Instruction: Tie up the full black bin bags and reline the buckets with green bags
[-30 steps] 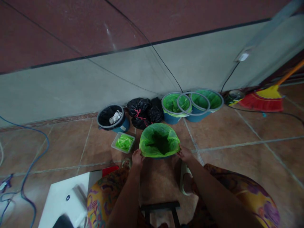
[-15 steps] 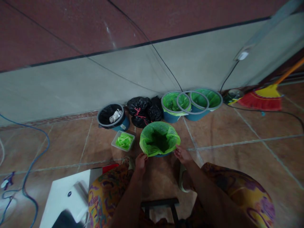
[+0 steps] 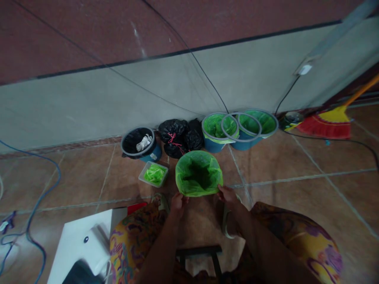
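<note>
A small trash bin stands on the floor before me, lined with a green trash bag [image 3: 185, 173] whose edge is folded over the rim. The bag hides nearly all of the bin. My left hand [image 3: 179, 202] pinches the bag's edge at the near left side. At the near right side, my right hand [image 3: 227, 194] has its fingers closed on the same edge. Left of the bin sits a clear plastic box [image 3: 142, 179] holding folded green bags [image 3: 154, 174].
Along the wall stand a black-lined bin [image 3: 154, 152] with crumpled paper, tied black bags [image 3: 174, 128], and blue bins [image 3: 214, 146] with green liners. A loose grey ring [image 3: 241, 141] rests over these. A red broom [image 3: 325, 127] leans right; a white box [image 3: 79, 240] is left of my leg.
The bag's edge has been drawn down and lies closer around the bin's rim at the near side and right. My hands have shifted slightly downward along it.
</note>
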The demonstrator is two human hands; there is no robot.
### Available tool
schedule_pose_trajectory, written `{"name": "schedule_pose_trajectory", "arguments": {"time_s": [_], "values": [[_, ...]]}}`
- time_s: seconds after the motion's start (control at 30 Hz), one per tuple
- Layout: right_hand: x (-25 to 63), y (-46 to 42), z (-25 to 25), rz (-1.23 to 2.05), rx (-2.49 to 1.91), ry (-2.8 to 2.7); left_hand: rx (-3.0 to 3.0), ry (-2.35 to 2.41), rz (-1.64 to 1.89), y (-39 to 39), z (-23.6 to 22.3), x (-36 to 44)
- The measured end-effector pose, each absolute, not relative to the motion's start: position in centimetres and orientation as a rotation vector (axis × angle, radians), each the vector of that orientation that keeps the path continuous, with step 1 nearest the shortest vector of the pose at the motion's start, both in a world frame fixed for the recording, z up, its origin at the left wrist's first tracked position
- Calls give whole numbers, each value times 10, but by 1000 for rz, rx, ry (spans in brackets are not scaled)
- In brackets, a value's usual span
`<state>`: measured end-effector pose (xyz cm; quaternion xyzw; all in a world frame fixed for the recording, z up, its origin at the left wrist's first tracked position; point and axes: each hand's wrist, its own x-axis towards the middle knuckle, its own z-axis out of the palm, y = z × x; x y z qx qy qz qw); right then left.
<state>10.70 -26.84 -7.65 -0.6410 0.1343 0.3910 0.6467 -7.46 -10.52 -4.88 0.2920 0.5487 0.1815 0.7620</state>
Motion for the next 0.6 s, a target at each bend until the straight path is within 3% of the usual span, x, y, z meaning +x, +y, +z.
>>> {"name": "schedule_pose_trajectory", "arguments": {"time_s": [0.4, 0.6], "values": [[101, -254, -81, 833, -1367, 403, 622, 1215, 458, -108, -67, -65], [103, -253, -71, 615, -1814, 24, 589, 1264, 390, -103, -63, -61]]}}
